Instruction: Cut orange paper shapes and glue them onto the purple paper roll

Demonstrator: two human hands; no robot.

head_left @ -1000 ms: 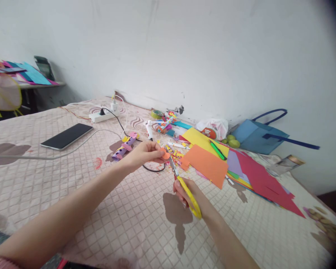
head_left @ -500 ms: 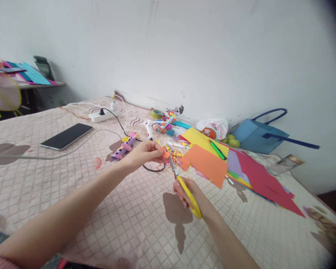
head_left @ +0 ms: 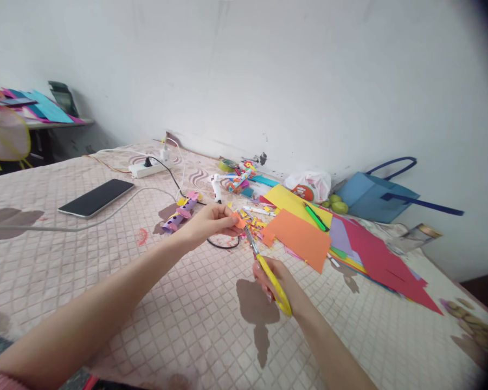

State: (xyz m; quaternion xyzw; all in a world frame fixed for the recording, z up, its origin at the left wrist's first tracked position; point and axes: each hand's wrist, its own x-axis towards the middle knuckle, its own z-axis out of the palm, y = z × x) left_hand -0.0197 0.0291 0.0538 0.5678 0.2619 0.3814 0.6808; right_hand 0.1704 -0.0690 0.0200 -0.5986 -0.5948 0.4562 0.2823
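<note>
Between the thumb and fingers of my left hand (head_left: pixel 220 220) is a small orange paper piece (head_left: pixel 239 220). My right hand (head_left: pixel 274 276) is closed round the yellow handles of the scissors (head_left: pixel 273 279), whose blades point up at the lower edge of that piece. Beyond the hands lie coloured paper scraps (head_left: pixel 257 223). An orange sheet (head_left: pixel 299 238) rests to the right, partly over a yellow sheet (head_left: pixel 290 203) that bears a green cutter (head_left: pixel 316 216). Left of my left hand is a purple paper roll with dark dots (head_left: pixel 179 216).
A phone (head_left: pixel 97 198), a white power strip (head_left: pixel 146 169) and cables lie at the left. Behind stand a white glue gun (head_left: pixel 216 187) and a tape roll (head_left: pixel 228 164). Red sheets (head_left: pixel 384 260), green fruits (head_left: pixel 339 207) and a blue bag (head_left: pixel 376 196) are at the right.
</note>
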